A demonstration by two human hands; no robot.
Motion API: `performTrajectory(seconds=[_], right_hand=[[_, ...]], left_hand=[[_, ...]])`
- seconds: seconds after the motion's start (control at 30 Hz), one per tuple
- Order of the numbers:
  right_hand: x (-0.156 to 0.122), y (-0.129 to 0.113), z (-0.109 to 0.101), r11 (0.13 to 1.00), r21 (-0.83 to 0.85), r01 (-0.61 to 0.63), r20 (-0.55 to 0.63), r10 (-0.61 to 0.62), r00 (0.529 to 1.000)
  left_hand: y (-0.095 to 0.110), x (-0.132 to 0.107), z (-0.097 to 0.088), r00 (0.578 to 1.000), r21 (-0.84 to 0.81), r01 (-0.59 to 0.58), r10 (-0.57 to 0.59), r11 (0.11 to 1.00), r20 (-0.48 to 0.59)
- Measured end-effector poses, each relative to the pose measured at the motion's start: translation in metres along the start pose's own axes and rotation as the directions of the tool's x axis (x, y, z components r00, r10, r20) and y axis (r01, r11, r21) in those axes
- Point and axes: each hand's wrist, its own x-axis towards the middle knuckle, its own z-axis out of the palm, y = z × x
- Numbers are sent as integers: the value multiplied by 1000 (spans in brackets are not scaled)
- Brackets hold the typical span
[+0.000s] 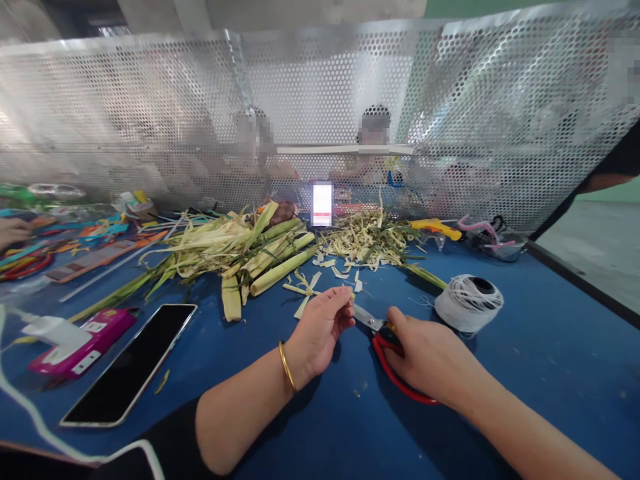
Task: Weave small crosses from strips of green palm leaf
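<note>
My right hand (430, 350) is wrapped around red-handled scissors (367, 319), whose blades point left toward my other hand. Thumb and fingers of my left hand (323, 327) are pinched together on a small yellowish plant piece (352, 297), mostly hidden by the fingertips. The scissor tips are right beside these fingertips; whether they touch the piece I cannot tell. Just beyond the left hand lies a tied bit of pale leaf strips (306, 288). To the right of the scissors sits a spool of white thread (469, 303).
A pile of green stalks and leaves (220, 243) and a heap of shredded trimmings (373, 237) lie behind my hands. At left are a phone (133, 363) and a magenta power strip (85, 343) with a white cable. A perforated metal screen (320, 80) bounds the blue table.
</note>
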Motion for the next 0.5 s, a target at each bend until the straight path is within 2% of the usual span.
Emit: performTrajectory(seconds=[0.17,0.5], right_hand=[[-5,-4,-8,998,-54,28,25,-27,999],[-9,-4,-11,997,45,-62,74,59,995]], left_hand=[[-6,-9,7,1000,105,13,-15,994,14],[-15,-12,9,999,222,-19,13,975,29]])
